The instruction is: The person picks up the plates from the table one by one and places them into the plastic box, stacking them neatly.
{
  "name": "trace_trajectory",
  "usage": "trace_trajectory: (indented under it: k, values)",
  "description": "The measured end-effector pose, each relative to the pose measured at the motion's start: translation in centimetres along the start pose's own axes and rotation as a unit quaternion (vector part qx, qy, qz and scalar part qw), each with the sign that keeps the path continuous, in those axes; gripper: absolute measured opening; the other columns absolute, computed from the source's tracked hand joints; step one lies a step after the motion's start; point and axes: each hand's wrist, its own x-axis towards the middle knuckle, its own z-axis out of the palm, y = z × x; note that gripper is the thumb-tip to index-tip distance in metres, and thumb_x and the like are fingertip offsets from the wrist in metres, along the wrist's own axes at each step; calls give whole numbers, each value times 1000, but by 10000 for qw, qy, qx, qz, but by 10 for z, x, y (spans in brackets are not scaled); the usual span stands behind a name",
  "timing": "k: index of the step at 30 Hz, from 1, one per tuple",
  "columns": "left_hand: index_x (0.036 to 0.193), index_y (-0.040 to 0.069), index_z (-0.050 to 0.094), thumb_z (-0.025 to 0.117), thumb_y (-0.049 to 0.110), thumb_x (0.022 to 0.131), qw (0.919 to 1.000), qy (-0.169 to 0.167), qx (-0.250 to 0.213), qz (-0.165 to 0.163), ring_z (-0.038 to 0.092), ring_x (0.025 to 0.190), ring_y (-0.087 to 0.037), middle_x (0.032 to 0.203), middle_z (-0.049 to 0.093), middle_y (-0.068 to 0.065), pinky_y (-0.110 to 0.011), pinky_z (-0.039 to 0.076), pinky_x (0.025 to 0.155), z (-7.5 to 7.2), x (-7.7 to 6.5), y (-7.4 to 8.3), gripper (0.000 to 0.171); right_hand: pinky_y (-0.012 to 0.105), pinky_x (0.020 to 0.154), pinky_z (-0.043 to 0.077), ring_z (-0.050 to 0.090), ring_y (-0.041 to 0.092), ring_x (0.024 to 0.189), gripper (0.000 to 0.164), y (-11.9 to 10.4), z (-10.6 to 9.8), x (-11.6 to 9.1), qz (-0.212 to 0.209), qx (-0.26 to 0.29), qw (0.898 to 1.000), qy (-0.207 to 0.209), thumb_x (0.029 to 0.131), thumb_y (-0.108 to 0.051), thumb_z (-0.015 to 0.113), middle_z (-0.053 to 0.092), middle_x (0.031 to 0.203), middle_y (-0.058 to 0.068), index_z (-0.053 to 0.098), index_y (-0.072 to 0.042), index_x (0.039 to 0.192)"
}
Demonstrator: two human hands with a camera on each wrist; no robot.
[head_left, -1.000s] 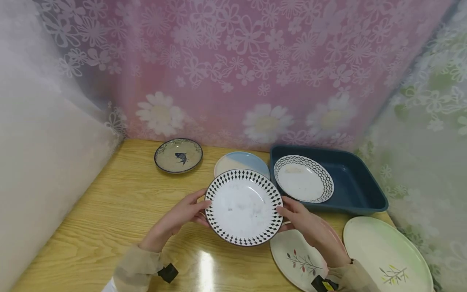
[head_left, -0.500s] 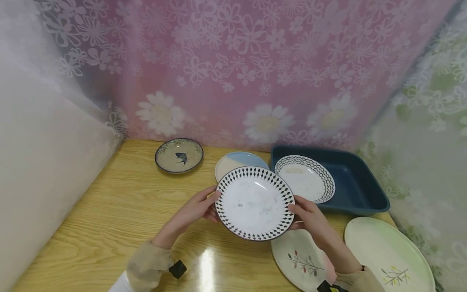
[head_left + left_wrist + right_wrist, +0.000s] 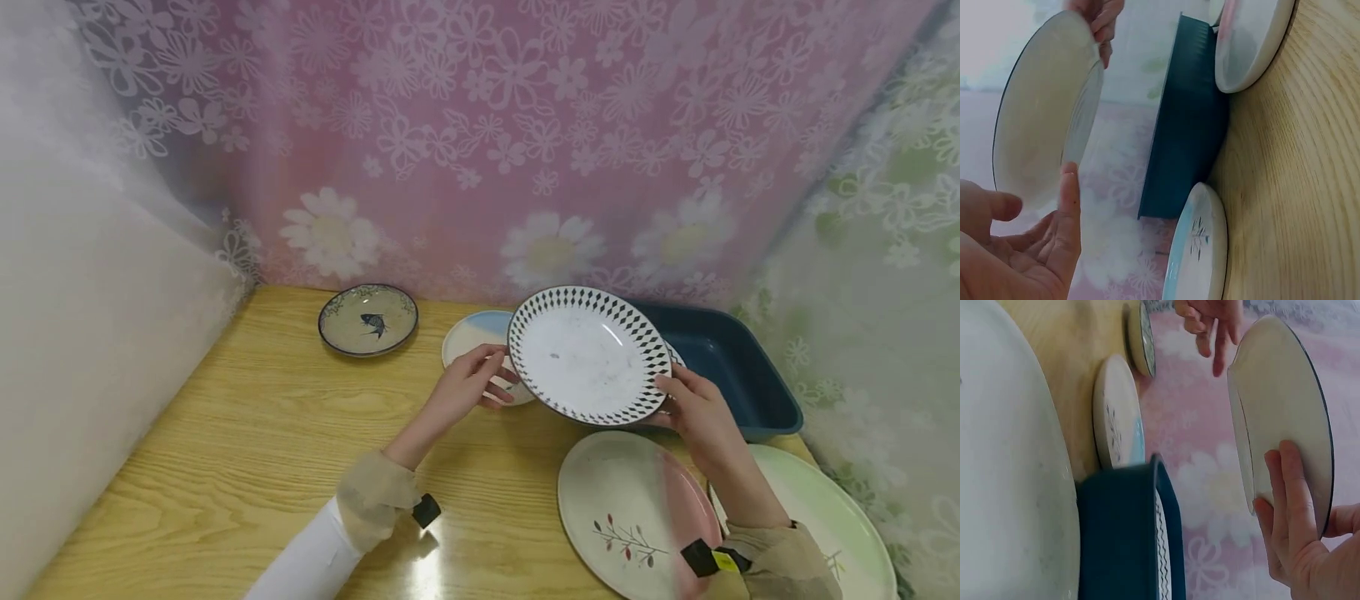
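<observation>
A round white plate point(image 3: 585, 354) with black diamonds round its rim is held up, tilted, over the left part of the dark blue bin point(image 3: 720, 358). My right hand point(image 3: 701, 412) grips its right rim, thumb on top and fingers spread under the base point(image 3: 1282, 394). At the left rim is my left hand point(image 3: 476, 379), its fingers loosely extended beside or lightly against the plate; contact is hard to tell. Behind the held plate, a white plate with wavy black lines point(image 3: 677, 357) shows only a sliver in the bin.
A blue-and-cream plate point(image 3: 480, 329) lies left of the bin, partly covered by my left hand. Farther left sits a fish-patterned plate point(image 3: 367, 321). In front are a pink-edged plate point(image 3: 622, 500) and a large green-edged plate point(image 3: 832, 508). Curtains enclose the wooden table point(image 3: 247, 433).
Both hands and the diamond-rimmed plate have moved right and away from me, up over the bin. The left hand's fingers have loosened from the rim, and the wavy-lined plate is now mostly covered.
</observation>
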Motion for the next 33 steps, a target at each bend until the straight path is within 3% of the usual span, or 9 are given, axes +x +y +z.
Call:
trace_trajectory:
  k: [3, 6, 11, 14, 17, 21, 25, 28, 33]
  values:
    - [132, 13, 47, 46, 29, 97, 9987, -12, 477, 170, 66, 86, -27, 112, 62, -15, -37, 56, 68, 13, 15, -14, 38, 23, 67, 55, 64, 6, 79, 60, -2, -13, 3, -36, 185, 9996, 216, 98, -22, 43, 59, 98, -5, 16, 10, 141]
    - [133, 15, 47, 51, 30, 95, 9930, 46, 1138, 309, 66, 87, -21, 118, 59, -11, -34, 56, 67, 27, 21, -17, 41, 23, 68, 55, 65, 7, 78, 63, -4, -26, 8, 12, 353, 9987, 358, 98, -23, 43, 56, 101, -3, 12, 9, 143]
    - [138, 17, 41, 55, 34, 92, 9710, 53, 2362, 363, 65, 90, -12, 128, 55, -6, -26, 53, 71, 48, 35, -24, 51, 26, 71, 55, 68, 11, 79, 65, 2, -46, 15, 114, 592, 9967, 543, 99, -22, 40, 48, 109, 1, 4, 7, 144]
    - [141, 15, 37, 57, 36, 90, 9598, -18, 2793, 293, 65, 94, -12, 131, 53, -6, -30, 50, 82, 59, 43, -29, 58, 27, 71, 55, 68, 12, 78, 64, 11, -54, 18, 265, 716, 9943, 744, 99, -20, 38, 46, 108, 1, 1, 7, 144]
    - [144, 14, 31, 58, 37, 89, 9554, -88, 2945, 200, 65, 94, -13, 132, 52, -7, -35, 48, 88, 70, 48, -33, 65, 28, 71, 55, 68, 12, 76, 63, 20, -60, 19, 431, 793, 9916, 928, 100, -18, 37, 48, 105, -1, 1, 7, 144]
    - [146, 13, 24, 60, 38, 88, 9532, -50, 3018, 189, 65, 88, -10, 133, 50, -7, -32, 48, 86, 82, 54, -38, 73, 29, 71, 55, 69, 15, 74, 61, 31, -64, 20, 572, 937, 9885, 1040, 99, -17, 37, 55, 97, -3, 4, 8, 144]
    - [147, 10, 22, 61, 41, 87, 9432, 76, 3315, 193, 62, 79, -6, 128, 53, -6, -29, 48, 83, 89, 59, -44, 78, 31, 72, 55, 69, 17, 74, 59, 37, -67, 21, 653, 1065, 9867, 1044, 99, -15, 37, 57, 94, -2, 5, 10, 143]
    - [146, 8, 22, 61, 43, 86, 9348, 120, 3544, 182, 58, 74, -6, 116, 57, -6, -29, 47, 81, 92, 61, -48, 80, 32, 72, 55, 69, 16, 74, 58, 40, -67, 21, 726, 961, 9872, 1048, 99, -15, 36, 55, 95, -2, 6, 10, 142]
    - [146, 7, 23, 61, 44, 86, 9337, 103, 3578, 133, 53, 69, -8, 92, 58, -3, -26, 45, 71, 93, 62, -51, 80, 31, 72, 56, 68, 15, 73, 60, 45, -68, 23, 906, 821, 9874, 1008, 99, -15, 35, 56, 92, -4, 2, 10, 143]
